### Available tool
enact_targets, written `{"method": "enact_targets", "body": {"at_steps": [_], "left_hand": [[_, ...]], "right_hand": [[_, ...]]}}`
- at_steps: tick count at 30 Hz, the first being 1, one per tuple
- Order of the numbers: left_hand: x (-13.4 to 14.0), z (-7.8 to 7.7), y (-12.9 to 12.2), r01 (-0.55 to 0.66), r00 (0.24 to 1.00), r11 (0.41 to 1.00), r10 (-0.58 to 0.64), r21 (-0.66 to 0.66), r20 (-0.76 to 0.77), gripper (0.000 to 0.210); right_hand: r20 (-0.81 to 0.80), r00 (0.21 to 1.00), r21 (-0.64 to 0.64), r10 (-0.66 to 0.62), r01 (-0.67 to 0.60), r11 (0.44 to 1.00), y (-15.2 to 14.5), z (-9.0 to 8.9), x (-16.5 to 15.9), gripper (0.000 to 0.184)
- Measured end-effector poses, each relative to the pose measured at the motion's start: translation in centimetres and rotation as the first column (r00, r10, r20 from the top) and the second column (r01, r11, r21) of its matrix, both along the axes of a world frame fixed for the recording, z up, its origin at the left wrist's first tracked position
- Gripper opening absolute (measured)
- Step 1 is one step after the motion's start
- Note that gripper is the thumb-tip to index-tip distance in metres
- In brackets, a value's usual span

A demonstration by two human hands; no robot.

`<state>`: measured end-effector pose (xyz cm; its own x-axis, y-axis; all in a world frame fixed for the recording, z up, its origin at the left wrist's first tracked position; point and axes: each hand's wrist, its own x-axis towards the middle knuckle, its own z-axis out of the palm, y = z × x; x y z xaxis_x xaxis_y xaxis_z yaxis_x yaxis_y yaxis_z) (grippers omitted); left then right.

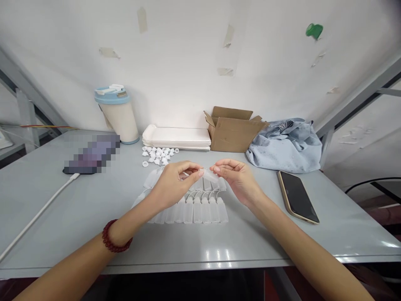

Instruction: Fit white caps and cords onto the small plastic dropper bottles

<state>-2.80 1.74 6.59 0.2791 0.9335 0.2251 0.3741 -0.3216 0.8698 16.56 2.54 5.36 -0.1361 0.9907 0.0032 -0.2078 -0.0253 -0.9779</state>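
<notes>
Translucent bottle: here it is, small and plastic, tilted between both hands (pixel 211 177), up over the back row; held there, I'd judge, so fingertips can work at it in plain sight.
Left hand: thumb and forefinger pinched together on one end of it (pixel 173 182), no gap showing, other fingers curled in behind.
Right hand: thumb and fingertips bunched in a light pinch at its other end (pixel 238 179); exactly which part they grip is too small to tell.
Front row: bottles (pixel 197 211) side by side, necks to the back, thin white loops arching off them; probably lined up for easy reach and counting.
Back row: more bottles (pixel 206 184), partly hidden by the hands.
White caps: loose heap (pixel 158 154) just beyond the back row, likely put there to be within fingertip range.
Bracelet: dark red beads (pixel 116 238) round the left wrist, resting above the table, off the bottles.
Front edge: forearms cross it; a bare grey strip of table (pixel 250 242) lies between it and the front row, so there's room to draw back.
Right side: phone (pixel 298 196) near the right forearm, limiting a wide elbow swing.
Far side: white stack (pixel 184 137) and cardboard box (pixel 233 134) wall off the back; sideways looks freer, leftwards as far as the cable (pixel 45 213).
</notes>
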Motion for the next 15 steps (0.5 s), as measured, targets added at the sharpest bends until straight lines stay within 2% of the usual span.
{"method": "enact_targets", "body": {"at_steps": [6, 15], "left_hand": [[0.2, 0.2, -0.4, 0.038, 0.999, 0.999, -0.038, 0.005, 0.020, 0.017], [0.5, 0.3, -1.1, -0.010, 0.993, 0.997, 0.001, 0.079, 0.122, 0.016]], "right_hand": [[0.009, 1.000, 0.010, -0.012, 0.012, 1.000, -0.4, -0.1, -0.1, 0.016], [0.002, 0.999, 0.033, -0.049, 0.049, 0.998, -1.2, 0.2, -0.5, 0.014]]}}
